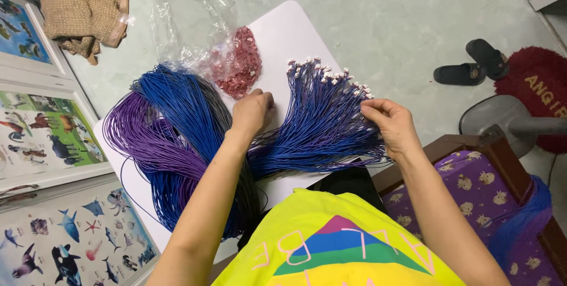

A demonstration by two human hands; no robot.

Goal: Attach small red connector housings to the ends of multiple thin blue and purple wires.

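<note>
Up near the white tabletop's far edge, a crumpled clear plastic bag spills small red connector pieces. Fanned across the middle lie blue wires tipped with pale plugs. The right hand pinches a few wire ends; the left hand curls loosely beside the red pieces. Bundled blue and purple cords lie left.

The person wears a bright yellow shirt with blue, green and pink print, arms bare
</note>
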